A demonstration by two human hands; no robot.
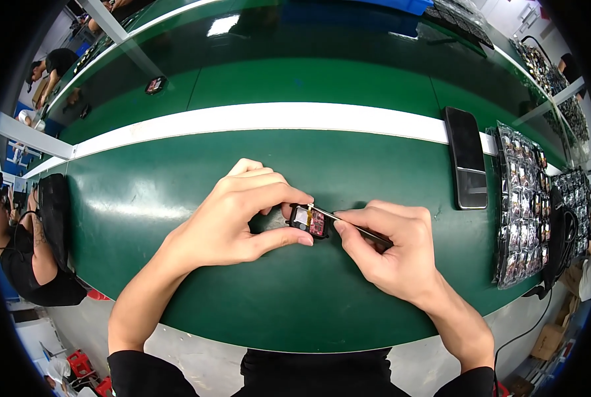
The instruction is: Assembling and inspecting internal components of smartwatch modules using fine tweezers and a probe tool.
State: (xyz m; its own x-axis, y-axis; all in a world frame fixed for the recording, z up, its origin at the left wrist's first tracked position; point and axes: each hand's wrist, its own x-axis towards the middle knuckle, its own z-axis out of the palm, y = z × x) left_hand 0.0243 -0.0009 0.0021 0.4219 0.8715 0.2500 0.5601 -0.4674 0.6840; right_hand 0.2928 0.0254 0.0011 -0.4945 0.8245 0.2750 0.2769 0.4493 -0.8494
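Over the middle of the green bench, my left hand (246, 212) grips a small black device casing (298, 231) between thumb and fingers. Its inside faces up, showing a red circuit board (319, 223) and a silvery block with a yellowish strip. My right hand (394, 248) pinches a pair of thin metal tweezers (368, 233), pointing left. Their tip lies at the upper edge of the casing, by a small pale part close to my left index fingertip. Whether the tip touches that part I cannot tell.
A black smartphone (466, 159) lies to the right, partly on the white rail (275, 122). Beside it stand clear trays (521, 205) packed with small parts, and a black cable (565, 245). Another similar device (155, 85) rests beyond the rail. A person (27, 251) sits at the left.
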